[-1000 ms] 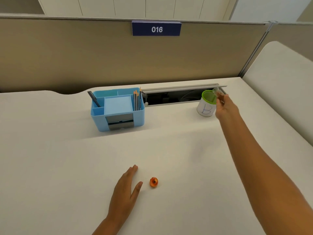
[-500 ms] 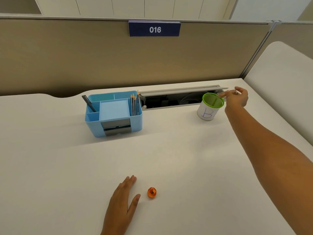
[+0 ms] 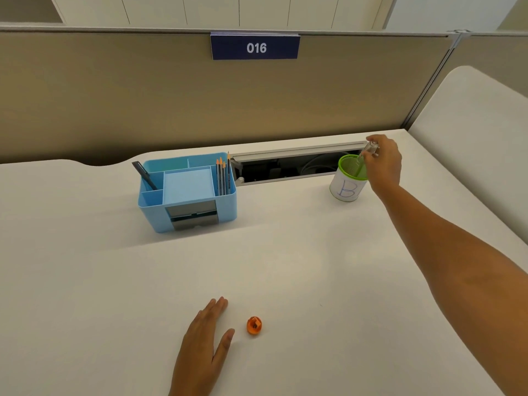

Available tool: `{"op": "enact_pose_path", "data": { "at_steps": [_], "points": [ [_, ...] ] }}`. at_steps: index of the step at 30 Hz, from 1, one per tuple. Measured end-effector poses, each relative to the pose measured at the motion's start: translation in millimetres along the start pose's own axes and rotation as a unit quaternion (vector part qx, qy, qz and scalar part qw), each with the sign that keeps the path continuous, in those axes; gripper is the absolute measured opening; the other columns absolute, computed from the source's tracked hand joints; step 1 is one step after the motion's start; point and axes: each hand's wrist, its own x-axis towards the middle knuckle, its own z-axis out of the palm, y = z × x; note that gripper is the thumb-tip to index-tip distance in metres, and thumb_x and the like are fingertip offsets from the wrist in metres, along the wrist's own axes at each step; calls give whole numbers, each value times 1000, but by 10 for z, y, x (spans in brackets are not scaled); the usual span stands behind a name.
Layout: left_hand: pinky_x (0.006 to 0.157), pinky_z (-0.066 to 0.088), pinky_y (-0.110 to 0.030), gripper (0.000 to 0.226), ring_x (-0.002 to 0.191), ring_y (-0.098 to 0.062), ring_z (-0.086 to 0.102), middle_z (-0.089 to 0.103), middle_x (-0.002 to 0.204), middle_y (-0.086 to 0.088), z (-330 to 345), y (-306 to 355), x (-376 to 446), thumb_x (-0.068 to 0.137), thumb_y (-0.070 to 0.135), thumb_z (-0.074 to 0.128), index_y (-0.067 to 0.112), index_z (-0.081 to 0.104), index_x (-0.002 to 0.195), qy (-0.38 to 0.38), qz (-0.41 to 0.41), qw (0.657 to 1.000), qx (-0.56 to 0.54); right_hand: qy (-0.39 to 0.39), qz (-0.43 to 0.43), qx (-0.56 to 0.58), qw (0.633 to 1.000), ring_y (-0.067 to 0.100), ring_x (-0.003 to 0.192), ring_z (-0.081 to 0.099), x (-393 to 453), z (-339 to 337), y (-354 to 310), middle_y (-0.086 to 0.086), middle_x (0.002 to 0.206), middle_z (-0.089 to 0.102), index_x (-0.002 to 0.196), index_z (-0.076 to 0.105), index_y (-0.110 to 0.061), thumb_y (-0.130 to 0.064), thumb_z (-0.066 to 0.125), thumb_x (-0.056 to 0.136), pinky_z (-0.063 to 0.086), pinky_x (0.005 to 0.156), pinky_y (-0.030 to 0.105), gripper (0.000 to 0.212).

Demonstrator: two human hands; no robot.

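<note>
- A white table (image 3: 314, 267) fills the view. A tan partition (image 3: 143, 95) stands behind it, with a blue sign (image 3: 255, 47) reading 016.
- The right hand (image 3: 384, 164) reaches to the far right of the table. Its grip pinches the top end of a clear pen (image 3: 367, 152) between thumb and fingertips.
- The clear pen slants down and to the left. Its lower end is inside the mouth of the white cup (image 3: 347, 187), which has a green rim and a blue letter B. I cannot tell whether the pen touches the cup's wall or bottom.
- Half a second ago the pen lay nearly level in the same grip, off the cup's right rim and outside it. It has since tipped down and entered the cup, and the hand has risen slightly above the rim.
- The cup stands upright just in front of the open cable slot (image 3: 291, 167), where it stood before.
- The left hand (image 3: 203, 347) lies flat on the near table with its fingers straight and its grip holding nothing, much as it lay earlier.
- An orange sharpener (image 3: 254, 325) sits just to the right of that hand's thumb, not touching it.
- A blue organiser (image 3: 187, 192) stands at mid-left, well apart from the cup. Pencils (image 3: 223, 175) stand upright in its right slot and a black pen (image 3: 144, 174) leans in its left one.
</note>
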Motion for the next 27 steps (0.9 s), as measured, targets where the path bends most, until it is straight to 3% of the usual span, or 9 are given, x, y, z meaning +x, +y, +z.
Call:
{"op": "enact_pose_path", "data": {
  "at_steps": [5,8,11,13,16,21,24,27],
  "points": [
    [111,21,-32,41,136,-13,24,35,145,8,-15,19,-47,90,32,37,44,23,127,23,8,999,-27,-25,9,13,1000,27,106,54,9,-55,1,15,119,57,117,53,-14,-11,59,83,39,82,24,35],
    [107,27,-30,43,133,-10,27,44,138,11,-20,48,-82,92,21,39,50,20,119,40,17,998,-40,48,107,148,982,22,100,59,-66,-120,-102,16,117,61,116,53,-10,-15,63,81,49,87,30,36],
    [107,28,-29,40,131,-5,25,43,137,15,-6,14,-118,89,35,38,49,20,122,38,21,998,-42,50,171,262,948,20,94,59,-386,-128,-241,18,113,61,114,52,-8,-19,64,83,54,85,36,35],
    [107,27,-28,44,130,-3,24,38,137,19,6,11,-114,82,47,36,47,22,125,33,23,998,-39,3,199,357,913,21,89,61,-752,-118,-330,16,107,58,112,50,-8,-18,63,85,57,74,29,32],
    [107,26,-25,53,133,-6,27,33,135,23,19,-3,-114,79,54,37,41,29,129,38,24,998,-36,-84,297,487,817,14,77,64,-1508,-53,-506,11,98,59,111,47,-8,-15,57,89,57,66,19,26],
    [106,26,-22,53,128,-4,35,45,134,20,14,4,-98,77,54,45,42,31,127,52,31,996,-59,-166,433,541,702,8,70,68,-2647,-30,-782,7,90,60,105,52,-5,-13,50,91,58,64,17,16],
    [101,30,-19,53,121,0,41,45,129,22,-4,48,-96,75,56,47,44,32,124,65,25,994,-88,-205,475,520,679,15,85,67,-3106,-72,-914,12,96,63,109,53,0,-19,55,89,58,70,21,28],
    [104,27,-21,63,125,-4,37,39,130,20,30,44,-92,72,61,46,34,38,128,66,31,995,-64,-216,483,520,671,15,88,69,-3312,-126,-991,16,106,64,112,53,0,-24,56,88,58,72,22,34]
  ]
}}
